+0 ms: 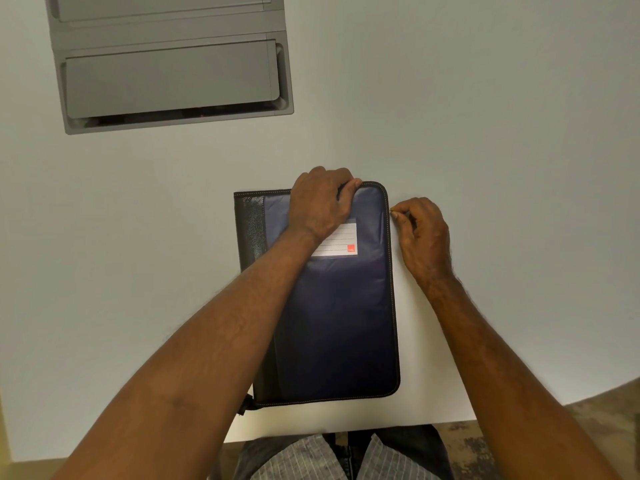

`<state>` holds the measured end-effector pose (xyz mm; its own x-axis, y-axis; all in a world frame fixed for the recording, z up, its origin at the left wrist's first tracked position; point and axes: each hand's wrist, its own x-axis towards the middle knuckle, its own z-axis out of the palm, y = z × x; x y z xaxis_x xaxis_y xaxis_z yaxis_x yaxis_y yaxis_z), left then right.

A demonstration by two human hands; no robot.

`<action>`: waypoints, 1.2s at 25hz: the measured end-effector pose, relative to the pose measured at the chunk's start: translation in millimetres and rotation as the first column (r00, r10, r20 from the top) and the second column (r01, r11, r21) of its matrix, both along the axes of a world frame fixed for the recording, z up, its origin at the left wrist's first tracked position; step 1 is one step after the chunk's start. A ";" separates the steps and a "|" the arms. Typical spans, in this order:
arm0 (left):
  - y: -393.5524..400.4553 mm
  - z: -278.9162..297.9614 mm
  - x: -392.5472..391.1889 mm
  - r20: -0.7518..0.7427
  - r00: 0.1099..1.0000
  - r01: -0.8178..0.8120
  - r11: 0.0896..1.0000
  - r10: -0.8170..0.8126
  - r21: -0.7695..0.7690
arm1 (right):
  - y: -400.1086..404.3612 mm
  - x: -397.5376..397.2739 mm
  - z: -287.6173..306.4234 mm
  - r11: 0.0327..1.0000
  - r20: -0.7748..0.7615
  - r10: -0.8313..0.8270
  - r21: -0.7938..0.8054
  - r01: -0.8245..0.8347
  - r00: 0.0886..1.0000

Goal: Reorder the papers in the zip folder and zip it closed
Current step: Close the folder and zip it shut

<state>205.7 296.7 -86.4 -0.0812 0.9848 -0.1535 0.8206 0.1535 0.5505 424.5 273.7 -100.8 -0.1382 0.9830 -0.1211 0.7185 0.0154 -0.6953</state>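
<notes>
A dark blue zip folder [341, 306] with a black spine strip on its left and a white label on its cover lies shut on the white table [138, 237]. My left hand [320, 202] grips the folder's far edge, fingers curled over the top near the far right corner. My right hand [420, 230] sits just off the folder's right edge near that corner, thumb and forefinger pinching the small zipper pull [392, 212]. No papers show; the cover hides the inside. A black tab sticks out at the near left corner.
A grey stack of desk drawers [173, 64] stands at the far left of the table. The table's near edge runs just below the folder, with my lap and the floor beyond it. Bare tabletop lies to the left and right of the folder.
</notes>
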 end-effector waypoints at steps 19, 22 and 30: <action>28.9 29.2 5.9 -0.035 0.999 0.025 0.976 -0.033 -0.216 | 19.3 -21.2 23.9 0.975 -0.268 -0.188 -0.165 0.147 0.945; 40.6 34.6 14.1 0.053 0.996 0.079 0.940 -0.065 -0.332 | 23.3 -20.3 29.7 0.960 -0.310 -0.207 -0.248 0.131 0.928; 43.9 33.2 14.7 0.115 0.993 0.053 0.909 -0.005 -0.414 | 41.3 -12.4 40.1 0.969 -0.169 0.011 -0.243 -0.053 0.986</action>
